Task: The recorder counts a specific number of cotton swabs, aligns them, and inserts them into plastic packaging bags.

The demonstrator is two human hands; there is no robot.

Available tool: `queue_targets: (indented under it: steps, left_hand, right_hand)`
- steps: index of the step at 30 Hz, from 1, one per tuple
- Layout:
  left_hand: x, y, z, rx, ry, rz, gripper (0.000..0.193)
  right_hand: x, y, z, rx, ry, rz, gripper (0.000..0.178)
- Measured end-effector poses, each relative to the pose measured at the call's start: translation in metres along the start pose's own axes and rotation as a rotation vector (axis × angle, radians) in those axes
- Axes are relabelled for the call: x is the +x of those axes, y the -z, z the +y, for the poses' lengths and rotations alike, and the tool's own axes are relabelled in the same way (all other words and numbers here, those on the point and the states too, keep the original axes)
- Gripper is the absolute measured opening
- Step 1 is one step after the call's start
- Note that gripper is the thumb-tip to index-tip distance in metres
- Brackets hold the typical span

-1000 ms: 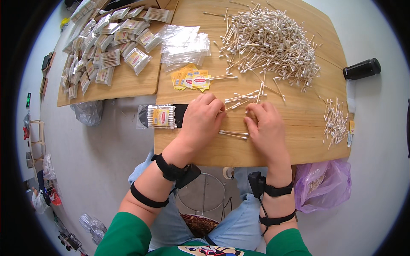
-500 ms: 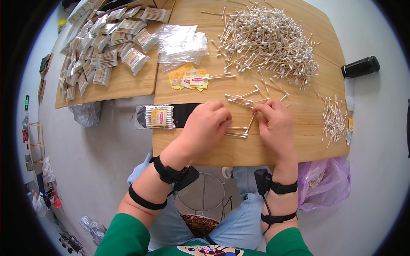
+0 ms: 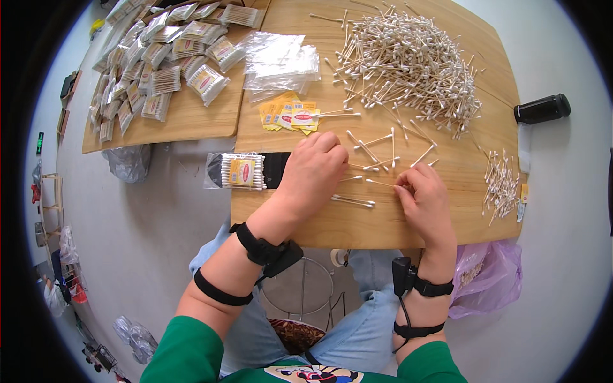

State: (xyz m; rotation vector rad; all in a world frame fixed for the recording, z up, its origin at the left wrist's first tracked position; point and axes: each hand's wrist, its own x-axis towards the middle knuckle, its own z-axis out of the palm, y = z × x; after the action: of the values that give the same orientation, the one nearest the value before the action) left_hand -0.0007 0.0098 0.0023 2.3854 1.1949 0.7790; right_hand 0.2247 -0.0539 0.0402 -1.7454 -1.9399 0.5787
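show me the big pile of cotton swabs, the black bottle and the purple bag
big pile of cotton swabs (image 3: pixel 412 60), head view, middle of the heap
black bottle (image 3: pixel 543 109), head view, its side
purple bag (image 3: pixel 488 277), head view, its front

Bare table (image 3: pixel 357 226) lies open along the near edge beneath both hands. Ahead, scattered loose swabs (image 3: pixel 377 153) and the large swab heap (image 3: pixel 408 60) block passage; yellow labels (image 3: pixel 290 115) and clear bags (image 3: pixel 281 64) crowd the left.

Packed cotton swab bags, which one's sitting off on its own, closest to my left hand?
The filled bag at the near table's left edge, partly overhanging it beside a black strip, just left of your left hand. All the other filled bags are heaped on the far-left board.
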Motion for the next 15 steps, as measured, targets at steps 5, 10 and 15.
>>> queue_targets:
  steps: [5, 10, 15]
  left_hand:
    - [-0.010, 0.008, -0.005, -0.021, 0.031, 0.011, 0.012]
    - [-0.013, 0.013, 0.000, -0.048, 0.056, -0.021, 0.012]
    - [-0.020, 0.012, 0.004, -0.109, 0.034, -0.098, 0.012]
  right_hand:
    - [0.002, -0.011, 0.009, -0.097, -0.012, 0.101, 0.009]
    - [0.003, -0.010, 0.021, -0.077, -0.200, 0.292, 0.007]
    - [0.006, -0.006, 0.011, -0.051, -0.147, 0.308, 0.007]
